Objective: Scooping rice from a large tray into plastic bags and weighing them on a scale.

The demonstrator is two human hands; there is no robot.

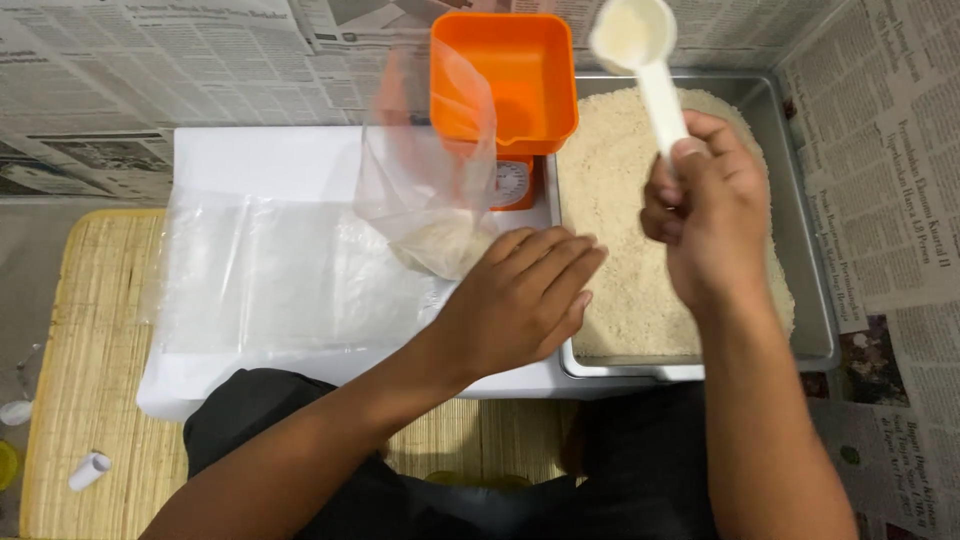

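Note:
My right hand (705, 205) grips the handle of a white plastic scoop (640, 60), lifted above a metal tray (815, 300) full of white rice (620, 210); the scoop's bowl holds some rice. My left hand (520, 295) rests flat, fingers together, by the tray's near left corner, beside a clear plastic bag (430, 170). The bag stands open with a little rice at its bottom. Whether the hand touches the bag I cannot tell.
An orange kitchen scale (500, 80) with a square bowl stands behind the bag. Flat clear bags (270, 270) lie on a white board (250, 160). A woven mat (90, 350) covers the floor, with a small white roll (88, 470) at the left. Newspapers line the surroundings.

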